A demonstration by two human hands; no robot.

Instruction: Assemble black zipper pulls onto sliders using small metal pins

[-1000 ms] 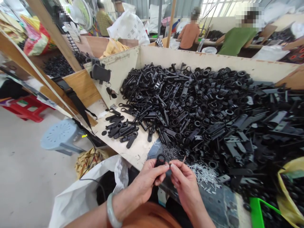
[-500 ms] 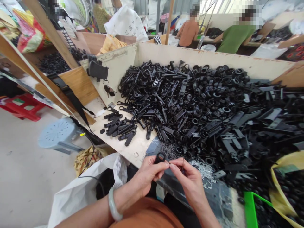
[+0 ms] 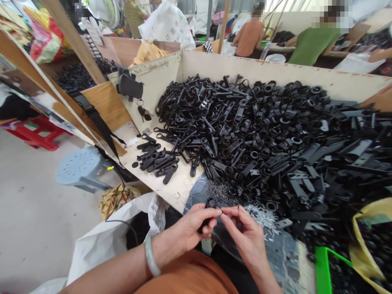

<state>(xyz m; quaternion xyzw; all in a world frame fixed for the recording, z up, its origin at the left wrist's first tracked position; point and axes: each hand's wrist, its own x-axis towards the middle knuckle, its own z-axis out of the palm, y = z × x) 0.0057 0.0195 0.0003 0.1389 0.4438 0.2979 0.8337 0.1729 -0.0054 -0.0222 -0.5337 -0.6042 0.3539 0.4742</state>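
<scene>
My left hand [image 3: 194, 224] is closed around a black plastic part with a ring-shaped end [image 3: 211, 202]; its lower portion is hidden by the fingers. Right beside it, the thumb and fingers of my right hand [image 3: 245, 230] are pinched at the left thumb's tip. A small dark piece shows among the right fingers, too small to name. Just beyond the hands lie a heap of small dark screws [image 3: 219, 192] and a heap of silver pins [image 3: 263, 218] on a dark blue cloth [image 3: 196, 190].
A large pile of black plastic parts [image 3: 232, 118] fills the wooden-walled table. Several assembled-looking black pieces [image 3: 159, 163] lie at its left. A green crate [image 3: 321, 269] and yellow sack [image 3: 359, 241] stand right; a white sack [image 3: 92, 253] and blue stool [image 3: 79, 165] left. People sit at the back.
The ring end of the black part has tilted and shows less openly above my left hand. Both hands stay close together. The whole view has shifted slightly.
</scene>
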